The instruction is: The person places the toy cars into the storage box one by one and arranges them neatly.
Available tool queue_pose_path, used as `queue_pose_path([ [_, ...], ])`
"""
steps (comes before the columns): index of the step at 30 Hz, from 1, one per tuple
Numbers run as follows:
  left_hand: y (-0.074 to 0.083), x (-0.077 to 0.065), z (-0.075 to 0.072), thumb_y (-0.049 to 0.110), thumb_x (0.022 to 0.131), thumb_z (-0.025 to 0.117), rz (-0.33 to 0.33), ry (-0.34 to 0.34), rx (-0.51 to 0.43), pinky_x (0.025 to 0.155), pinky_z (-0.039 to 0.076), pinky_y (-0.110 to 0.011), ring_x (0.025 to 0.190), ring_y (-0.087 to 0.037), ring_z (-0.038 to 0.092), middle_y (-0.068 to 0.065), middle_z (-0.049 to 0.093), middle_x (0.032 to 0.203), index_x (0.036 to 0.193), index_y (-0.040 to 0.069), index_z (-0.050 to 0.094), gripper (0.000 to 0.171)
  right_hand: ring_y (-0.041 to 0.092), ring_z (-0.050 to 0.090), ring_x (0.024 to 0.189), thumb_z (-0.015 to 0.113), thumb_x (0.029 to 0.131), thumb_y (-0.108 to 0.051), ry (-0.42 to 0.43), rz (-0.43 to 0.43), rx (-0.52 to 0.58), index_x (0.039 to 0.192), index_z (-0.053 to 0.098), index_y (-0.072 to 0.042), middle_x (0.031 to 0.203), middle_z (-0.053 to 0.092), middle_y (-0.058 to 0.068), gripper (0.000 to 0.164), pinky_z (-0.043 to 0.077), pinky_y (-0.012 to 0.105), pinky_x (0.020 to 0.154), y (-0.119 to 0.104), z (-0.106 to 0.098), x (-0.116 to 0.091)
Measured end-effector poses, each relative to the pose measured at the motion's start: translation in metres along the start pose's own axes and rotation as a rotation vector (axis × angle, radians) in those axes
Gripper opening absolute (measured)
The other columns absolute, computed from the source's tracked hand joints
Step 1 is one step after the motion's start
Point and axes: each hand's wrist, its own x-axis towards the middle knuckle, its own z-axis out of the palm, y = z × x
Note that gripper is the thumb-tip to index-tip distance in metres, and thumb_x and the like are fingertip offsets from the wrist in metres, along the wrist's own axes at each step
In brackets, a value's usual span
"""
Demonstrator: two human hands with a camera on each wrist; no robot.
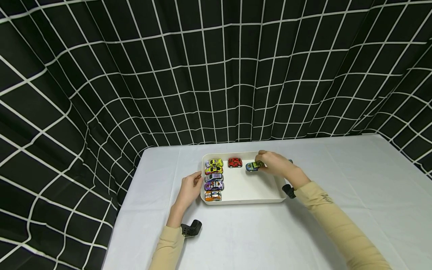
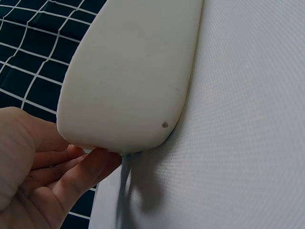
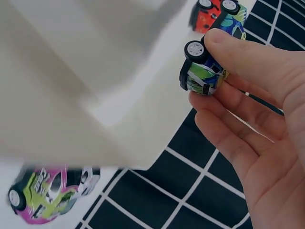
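Note:
In the head view my right hand [image 1: 274, 163] pinches a blue-and-green toy car [image 1: 254, 166] above the far right part of a white tray [image 1: 243, 201]. The right wrist view shows the thumb on one side of this car and fingers on the other. A red toy car [image 1: 235, 162] sits by the tray's far wall, left of the held one. My left hand [image 1: 189, 188] grips the tray's left end, its thumb and fingers at the rim in the left wrist view. Down the tray's left side stand a yellow car [image 1: 216, 162], a purple car [image 1: 214, 185], an orange car [image 1: 213, 196] and others.
A pink-and-green toy car [image 3: 55, 193] lies outside the tray in the right wrist view. The tray rests on a table with a white cloth [image 1: 236, 236]. Behind it hangs a black curtain [image 1: 233, 93] with a white grid.

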Motion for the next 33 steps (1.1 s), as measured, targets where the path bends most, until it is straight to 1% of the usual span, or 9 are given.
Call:
queue_pose_path([
  [6,0.000,0.000,0.000,0.000,0.090,0.055,-0.005,0.005,0.003,0.073,0.055,-0.033,0.084,-0.027,0.065,-0.023,0.065,0.095,0.115,-0.014,0.057,0.029,0.013,0.054,0.067,0.079,0.070,-0.006,-0.015,-0.006,-0.035,0.082,0.066,-0.003,0.080,0.059,0.004,0.018,0.051,0.030,0.064,-0.002,0.007,0.008],
  [9,0.000,0.000,0.000,0.001,0.090,0.055,-0.011,0.003,-0.002,0.074,0.055,-0.033,0.084,-0.027,0.065,-0.023,0.065,0.095,0.115,-0.014,0.057,0.029,0.012,0.053,0.066,0.080,0.069,-0.008,-0.025,-0.002,-0.049,0.081,0.066,-0.004,0.080,0.059,0.003,0.018,0.050,0.030,0.063,-0.004,0.009,0.012],
  [14,-0.001,0.000,0.000,0.000,0.090,0.054,-0.010,-0.007,-0.006,0.074,0.055,-0.032,0.085,-0.027,0.065,-0.023,0.065,0.096,0.115,-0.014,0.056,0.029,0.010,0.049,0.063,0.080,0.069,-0.008,-0.046,-0.002,-0.021,0.078,0.064,-0.005,0.077,0.058,0.002,0.019,0.049,0.027,0.060,-0.006,0.013,0.018],
  [20,-0.001,0.001,0.000,0.001,0.090,0.055,-0.014,-0.002,-0.005,0.073,0.055,-0.033,0.084,-0.027,0.065,-0.022,0.065,0.095,0.115,-0.014,0.057,0.029,0.010,0.050,0.065,0.080,0.068,-0.008,-0.070,-0.011,0.006,0.080,0.065,-0.003,0.077,0.057,0.004,0.020,0.050,0.025,0.062,-0.009,0.018,0.024],
  [28,-0.003,0.001,0.000,0.003,0.090,0.056,-0.020,0.001,-0.004,0.075,0.055,-0.032,0.085,-0.026,0.065,-0.022,0.066,0.097,0.116,-0.012,0.057,0.030,0.010,0.048,0.064,0.079,0.070,-0.008,-0.102,-0.015,-0.006,0.078,0.064,-0.004,0.074,0.054,0.001,0.018,0.048,0.024,0.060,-0.016,0.022,0.032],
  [33,-0.002,0.001,0.000,0.001,0.090,0.055,-0.006,-0.003,-0.014,0.074,0.055,-0.032,0.085,-0.027,0.066,-0.023,0.065,0.099,0.116,-0.014,0.056,0.030,0.012,0.051,0.067,0.079,0.070,-0.009,-0.101,-0.017,-0.009,0.079,0.066,-0.004,0.076,0.056,0.002,0.018,0.050,0.026,0.065,-0.019,0.025,0.036],
])
